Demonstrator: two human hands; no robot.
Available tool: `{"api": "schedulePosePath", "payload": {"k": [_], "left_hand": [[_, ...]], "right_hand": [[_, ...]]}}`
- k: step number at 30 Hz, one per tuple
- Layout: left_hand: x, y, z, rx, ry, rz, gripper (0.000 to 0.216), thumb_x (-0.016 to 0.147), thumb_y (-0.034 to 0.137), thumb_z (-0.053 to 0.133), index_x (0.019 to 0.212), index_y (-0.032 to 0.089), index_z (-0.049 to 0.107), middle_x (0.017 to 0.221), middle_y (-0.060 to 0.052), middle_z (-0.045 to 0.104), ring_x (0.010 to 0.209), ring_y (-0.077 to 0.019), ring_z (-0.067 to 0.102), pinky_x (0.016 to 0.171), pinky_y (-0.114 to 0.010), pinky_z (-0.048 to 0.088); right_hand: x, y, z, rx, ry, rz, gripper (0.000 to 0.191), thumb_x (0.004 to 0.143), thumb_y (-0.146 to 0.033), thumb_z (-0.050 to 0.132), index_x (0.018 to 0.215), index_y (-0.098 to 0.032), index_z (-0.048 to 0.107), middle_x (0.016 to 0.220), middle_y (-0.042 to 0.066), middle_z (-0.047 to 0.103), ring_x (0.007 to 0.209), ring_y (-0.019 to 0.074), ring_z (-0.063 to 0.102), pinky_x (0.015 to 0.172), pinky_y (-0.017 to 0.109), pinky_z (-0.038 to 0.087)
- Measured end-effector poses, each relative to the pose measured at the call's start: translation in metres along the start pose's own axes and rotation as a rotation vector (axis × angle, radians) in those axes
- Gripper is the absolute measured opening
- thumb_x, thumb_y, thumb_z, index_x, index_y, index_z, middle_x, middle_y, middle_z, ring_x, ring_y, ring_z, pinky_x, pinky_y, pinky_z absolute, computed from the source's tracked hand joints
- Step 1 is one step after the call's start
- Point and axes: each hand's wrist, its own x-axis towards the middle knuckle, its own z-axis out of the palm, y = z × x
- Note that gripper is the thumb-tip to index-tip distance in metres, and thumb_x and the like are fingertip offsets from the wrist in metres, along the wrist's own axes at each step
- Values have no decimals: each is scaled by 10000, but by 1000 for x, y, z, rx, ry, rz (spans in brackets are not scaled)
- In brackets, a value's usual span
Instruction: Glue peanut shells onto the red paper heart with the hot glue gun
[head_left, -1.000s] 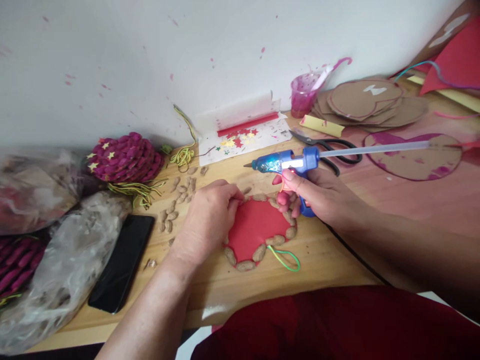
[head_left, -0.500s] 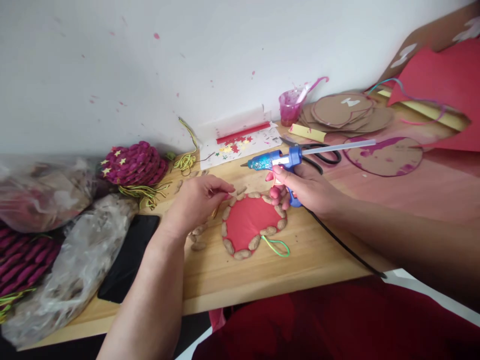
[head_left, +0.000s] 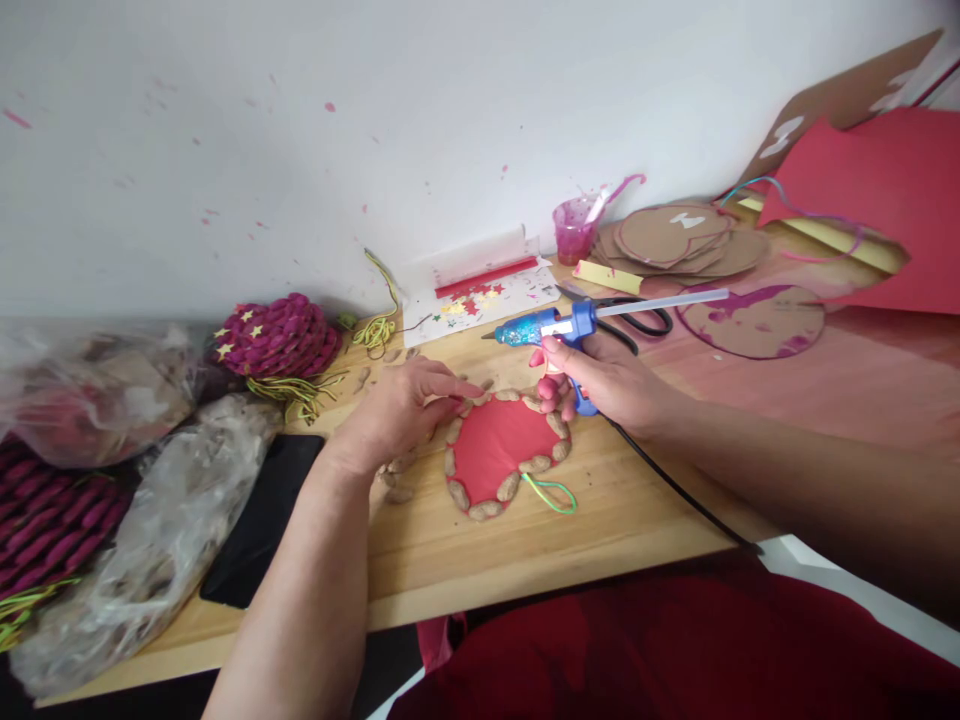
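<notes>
A red heart-shaped piece (head_left: 495, 440) lies on the table, edged with peanuts in their shells (head_left: 535, 464). A green-yellow cord loop (head_left: 559, 494) sticks out from its notch. My left hand (head_left: 401, 405) is at the heart's upper left edge, its index finger stretched out onto a peanut there and the thumb lower, slightly apart. In my right hand (head_left: 600, 375) is a blue hot glue gun (head_left: 574, 325), held above the heart's far right side with its nozzle pointing left. A clear glue stick (head_left: 664, 302) protrudes from its back. Loose peanuts (head_left: 397, 494) lie beside my left wrist.
Behind the glue gun lie black scissors (head_left: 652, 322), a cup of pink paint (head_left: 576, 232) and stacked cardboard cutouts (head_left: 675, 240). Star confetti (head_left: 476, 300) rests on white paper. A purple yarn piece (head_left: 281, 335), plastic bag (head_left: 157, 520) and black phone-like slab (head_left: 262, 520) are left.
My left fingers have gone from a pinch just above the heart's edge to the index finger lying on a peanut. The glue gun stays in my right hand, nearly still.
</notes>
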Motion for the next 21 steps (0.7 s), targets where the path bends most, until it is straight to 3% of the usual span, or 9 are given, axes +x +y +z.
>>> {"api": "schedulePosePath", "payload": {"k": [21], "left_hand": [[3,-5,10,2,14,22,223,902,135,650,941,265,827,833,-14,781,773,-150,702,724,-243,505]], "right_hand": [[1,0,0,-10,-2,17,388,957,-545,639,904,-163,592,645,20,648,554,128,678,412,175,501]]}}
